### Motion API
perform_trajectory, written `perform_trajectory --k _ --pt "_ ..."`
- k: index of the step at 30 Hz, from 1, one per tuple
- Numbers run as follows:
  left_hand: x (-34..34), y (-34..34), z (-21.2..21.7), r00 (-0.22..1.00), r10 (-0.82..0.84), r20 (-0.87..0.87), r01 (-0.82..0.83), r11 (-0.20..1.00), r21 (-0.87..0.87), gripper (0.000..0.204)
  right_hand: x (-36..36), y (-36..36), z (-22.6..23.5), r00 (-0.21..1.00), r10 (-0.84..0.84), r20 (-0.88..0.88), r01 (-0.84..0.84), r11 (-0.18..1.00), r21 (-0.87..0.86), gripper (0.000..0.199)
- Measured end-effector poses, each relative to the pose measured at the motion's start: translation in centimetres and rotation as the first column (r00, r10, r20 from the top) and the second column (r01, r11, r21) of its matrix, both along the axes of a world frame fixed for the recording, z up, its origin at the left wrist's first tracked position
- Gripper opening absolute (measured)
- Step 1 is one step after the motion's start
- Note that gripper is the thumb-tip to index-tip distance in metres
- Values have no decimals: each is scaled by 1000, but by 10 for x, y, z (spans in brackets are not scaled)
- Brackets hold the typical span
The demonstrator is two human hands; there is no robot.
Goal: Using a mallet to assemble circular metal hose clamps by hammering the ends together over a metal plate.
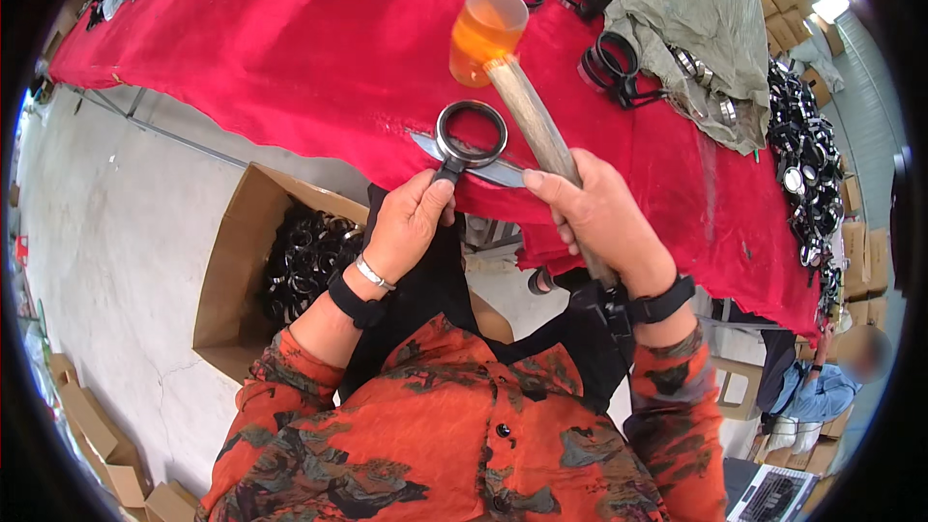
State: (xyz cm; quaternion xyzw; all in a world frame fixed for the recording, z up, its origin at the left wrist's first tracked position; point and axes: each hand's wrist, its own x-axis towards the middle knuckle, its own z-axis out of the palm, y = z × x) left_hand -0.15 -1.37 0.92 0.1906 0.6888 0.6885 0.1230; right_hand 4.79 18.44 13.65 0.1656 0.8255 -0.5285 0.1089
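My left hand (407, 222) is closed on the short black stem of a ring (471, 106), which has a black band and a silver inner rim. The ring is tilted up over the table's front edge, in front of a flat metal strip (502, 173). My right hand (611, 217) grips the wooden handle of a mallet (486, 27). Its translucent orange head is up and to the left, above and beyond the ring, apart from it. My right thumb lies along the handle, close to the strip's right end.
Red cloth (319, 48) covers the table. Black rings (611, 56) lie beside a grey-green sack (686, 0), with a large heap of rings (804, 169) at the right. Left of my legs stands a cardboard box (232, 261) holding many black rings. Another person (817, 391) is at the far right.
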Motion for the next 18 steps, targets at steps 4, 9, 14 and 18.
perform_trajectory --k 4,9,14,18 --pt "3 -4 -2 999 39 -4 -39 999 -19 34 18 -5 4 985 121 -119 -100 980 172 40" --pt "0 3 -9 1000 4 -24 -3 999 52 32 40 0 -34 908 392 -145 -298 850 434 46" --pt "0 -4 -9 998 55 -44 -51 996 75 31 72 3 -14 923 336 -189 -265 909 322 42" --pt "-1 8 -1 998 38 -41 -36 998 43 30 119 20 -69 978 39 -206 -20 995 94 39"
